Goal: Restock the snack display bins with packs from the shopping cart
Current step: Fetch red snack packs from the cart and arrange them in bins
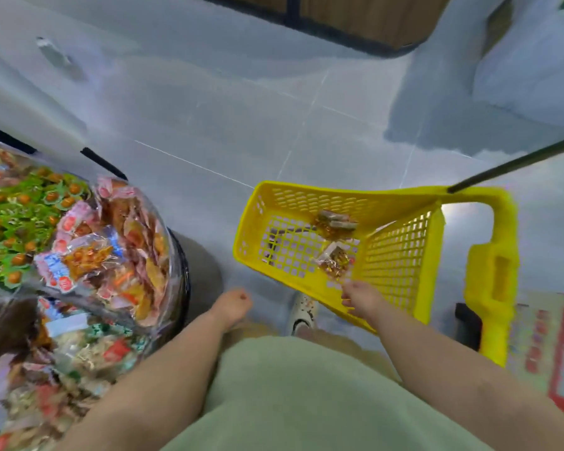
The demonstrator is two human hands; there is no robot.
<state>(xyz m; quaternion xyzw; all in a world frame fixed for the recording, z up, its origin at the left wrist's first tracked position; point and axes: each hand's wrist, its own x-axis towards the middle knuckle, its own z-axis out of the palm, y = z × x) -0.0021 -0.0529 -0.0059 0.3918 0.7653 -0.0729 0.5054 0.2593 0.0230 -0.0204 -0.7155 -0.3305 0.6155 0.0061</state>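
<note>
A yellow plastic shopping cart basket (274, 203) stands on the floor at right of centre. Two snack packs lie in it: a brown one (334, 222) near the far side and a clear one with orange-brown pieces (334, 263) nearer me. My right hand (360, 297) reaches over the basket's near rim, fingertips just below the clear pack; whether it touches the pack is blurred. My left hand (233, 305) hangs over the floor beside the bins, fingers curled, holding nothing. The snack display bins (173, 255) at left are full of packs.
The bins hold green packs (20, 216), pink and orange packs (118, 242) and mixed packs (79, 353) behind clear walls. The cart's yellow handle post (492, 281) and a black rod (515, 164) rise at right. My shoe (303, 312) stands on grey tiles below the basket.
</note>
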